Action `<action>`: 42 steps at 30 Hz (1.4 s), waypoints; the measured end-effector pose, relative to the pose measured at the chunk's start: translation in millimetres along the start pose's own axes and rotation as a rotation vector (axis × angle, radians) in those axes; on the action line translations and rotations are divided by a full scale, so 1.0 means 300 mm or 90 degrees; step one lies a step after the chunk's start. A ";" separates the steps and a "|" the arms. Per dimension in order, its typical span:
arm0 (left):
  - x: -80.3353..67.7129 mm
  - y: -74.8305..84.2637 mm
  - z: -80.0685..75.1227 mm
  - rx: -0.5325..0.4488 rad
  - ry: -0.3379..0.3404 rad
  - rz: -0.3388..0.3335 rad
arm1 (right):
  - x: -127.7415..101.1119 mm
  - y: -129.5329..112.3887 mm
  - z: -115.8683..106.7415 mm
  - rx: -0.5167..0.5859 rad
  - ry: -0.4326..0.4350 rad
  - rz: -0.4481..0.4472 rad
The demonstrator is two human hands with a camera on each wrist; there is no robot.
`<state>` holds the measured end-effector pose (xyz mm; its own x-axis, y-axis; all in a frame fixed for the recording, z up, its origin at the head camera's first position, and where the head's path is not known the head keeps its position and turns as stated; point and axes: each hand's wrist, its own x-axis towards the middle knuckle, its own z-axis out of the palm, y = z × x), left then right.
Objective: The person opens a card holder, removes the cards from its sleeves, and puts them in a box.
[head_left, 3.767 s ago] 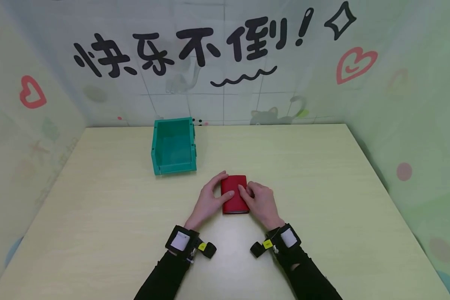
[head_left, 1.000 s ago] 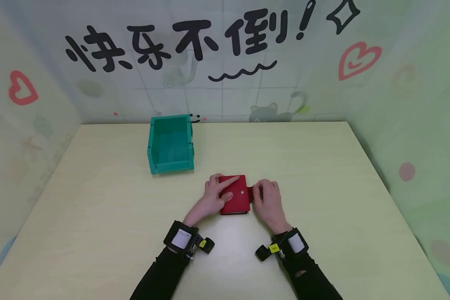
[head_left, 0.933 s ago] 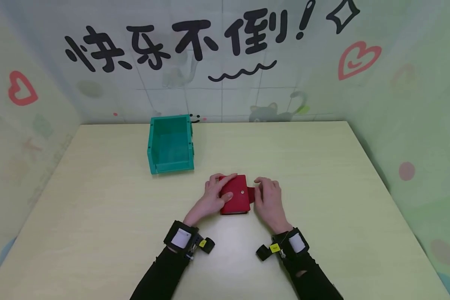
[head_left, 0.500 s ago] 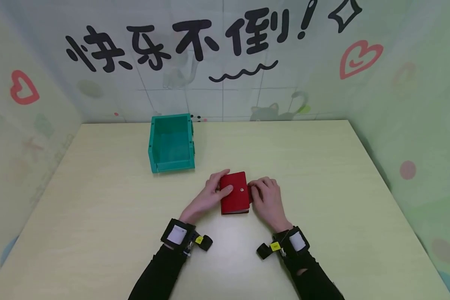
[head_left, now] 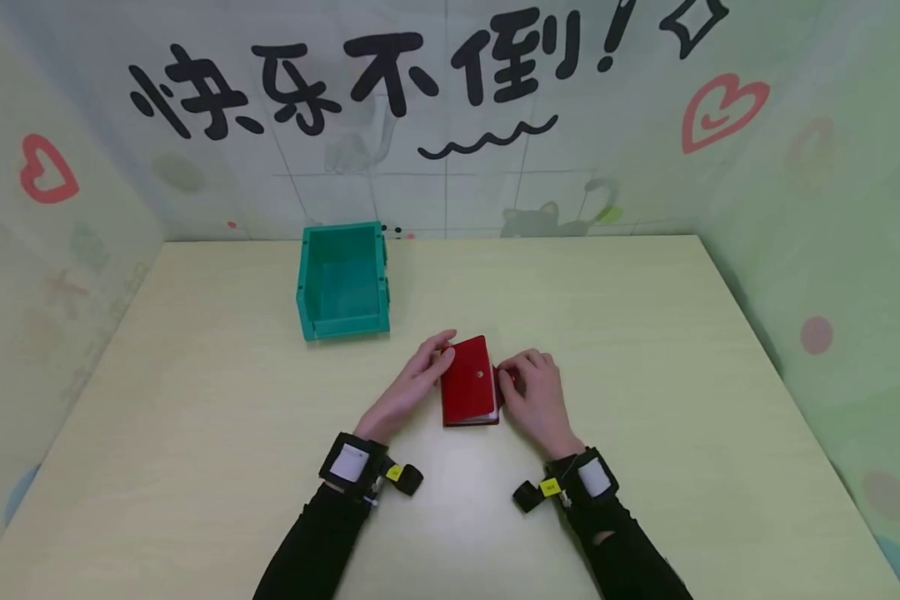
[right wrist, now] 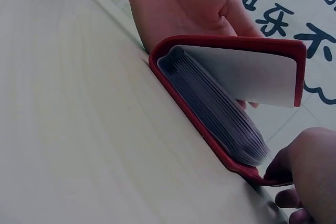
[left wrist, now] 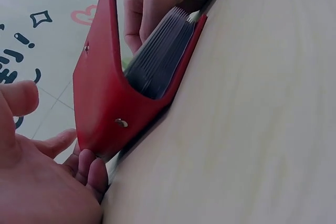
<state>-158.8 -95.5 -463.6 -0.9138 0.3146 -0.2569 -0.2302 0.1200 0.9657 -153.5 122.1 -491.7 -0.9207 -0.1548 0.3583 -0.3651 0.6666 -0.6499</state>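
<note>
A small red card holder (head_left: 467,383) lies on the table between the hands, its top cover lifted partway. Its stack of thin clear sleeves (right wrist: 215,111) shows below the raised cover (right wrist: 236,43) in the right wrist view. The left hand (head_left: 405,390) is at the spine; in the left wrist view its fingertips (left wrist: 97,174) touch the spine's lower end, with the thumb standing off the cover. The right hand (head_left: 537,398) pinches the closure flap (right wrist: 262,180) on the holder's right side. A metal snap (left wrist: 121,123) shows on the red cover.
A teal open bin (head_left: 345,325) stands at the back left of the light wooden table (head_left: 217,400). A printed backdrop (head_left: 450,192) rises behind the table's far edge, with fabric walls along both sides. Each wrist carries a strapped camera (head_left: 408,479).
The closure flap has been undone and drawn right by the right hand. The top cover has since risen, and the left hand has slid off it leftward to the spine.
</note>
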 end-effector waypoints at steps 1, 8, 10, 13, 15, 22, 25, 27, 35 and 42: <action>0.000 0.000 -0.001 -0.011 0.001 -0.001 | -0.001 -0.001 -0.002 0.000 0.003 0.001; -0.006 0.006 -0.006 -0.038 0.008 -0.004 | -0.003 -0.009 -0.012 0.004 0.000 0.008; -0.009 0.010 -0.007 -0.035 0.006 0.000 | -0.004 -0.011 -0.014 0.005 -0.002 0.010; -0.011 0.013 -0.012 -0.069 -0.001 0.012 | -0.007 -0.014 -0.017 0.004 -0.004 0.011; -0.014 0.016 -0.015 -0.107 -0.008 0.022 | -0.009 -0.015 -0.019 0.001 -0.004 0.010; -0.016 0.017 -0.011 -0.146 0.005 0.033 | -0.014 -0.017 -0.019 -0.004 0.010 -0.027; -0.020 0.022 0.003 -0.106 0.046 0.022 | -0.018 -0.019 -0.015 -0.010 -0.004 -0.058; -0.025 0.024 0.012 -0.069 0.074 0.007 | -0.021 -0.022 -0.012 -0.012 -0.023 -0.066; -0.043 0.020 0.019 -0.095 0.085 0.015 | -0.023 -0.036 -0.015 -0.018 -0.089 -0.027; -0.091 -0.024 -0.050 0.006 0.063 -0.011 | -0.030 -0.031 -0.028 0.020 -0.097 -0.009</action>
<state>-137.3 -119.1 -463.0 -0.9383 0.2185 -0.2679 -0.2432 0.1334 0.9607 -140.6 123.5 -483.5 -0.9250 -0.2743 0.2627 -0.3796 0.6408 -0.6673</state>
